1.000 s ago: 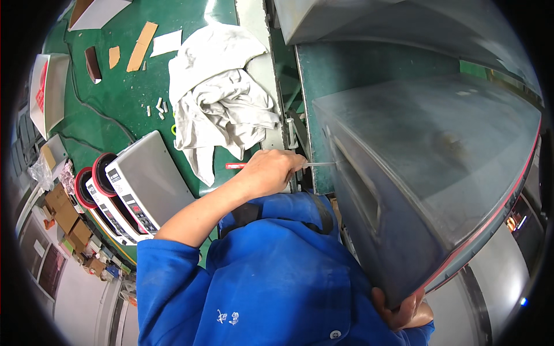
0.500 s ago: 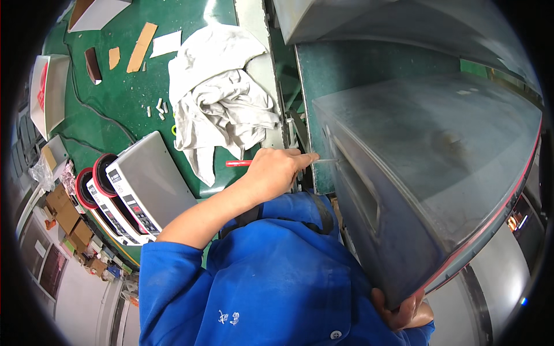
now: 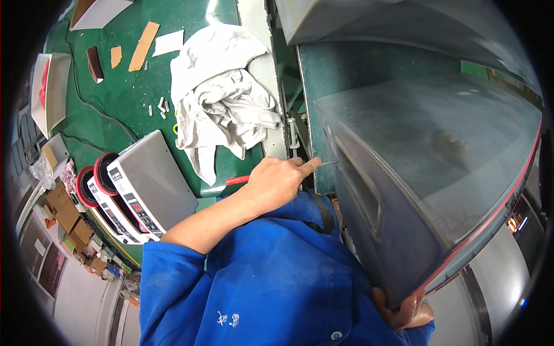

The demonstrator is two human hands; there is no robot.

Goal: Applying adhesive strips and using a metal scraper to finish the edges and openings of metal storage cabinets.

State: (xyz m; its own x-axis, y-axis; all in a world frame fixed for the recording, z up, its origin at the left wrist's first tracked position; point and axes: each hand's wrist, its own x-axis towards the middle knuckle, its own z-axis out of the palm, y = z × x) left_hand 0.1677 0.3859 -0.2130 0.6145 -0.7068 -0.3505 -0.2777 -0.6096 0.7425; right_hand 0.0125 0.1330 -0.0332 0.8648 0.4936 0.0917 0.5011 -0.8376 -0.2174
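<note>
My left hand (image 3: 280, 180) is closed round a thin tool with a red handle (image 3: 237, 180). The handle's end sticks out behind the hand, and a narrow metal shaft (image 3: 329, 163) runs past the stretched index finger. Its tip meets the upper end of a long slot (image 3: 360, 190) in the side wall of a large grey moulded shell (image 3: 404, 144); whether it goes inside I cannot tell. Down at the shell's near corner, my right hand (image 3: 404, 311) grips the lower edge, its fingers partly hidden by the shell.
Left of the slot, a green bench (image 3: 133, 86) carries a crumpled white cloth (image 3: 225, 98), cardboard strips (image 3: 144, 46), small white cylinders (image 3: 161, 105) and white machines (image 3: 156, 179) with red-rimmed discs. A second grey shell (image 3: 404, 20) stands at the far right.
The left hand and the tool's red handle have shifted slightly toward me, tilting the tool, while its tip stays by the slot. My right hand and the grey shell keep their places.
</note>
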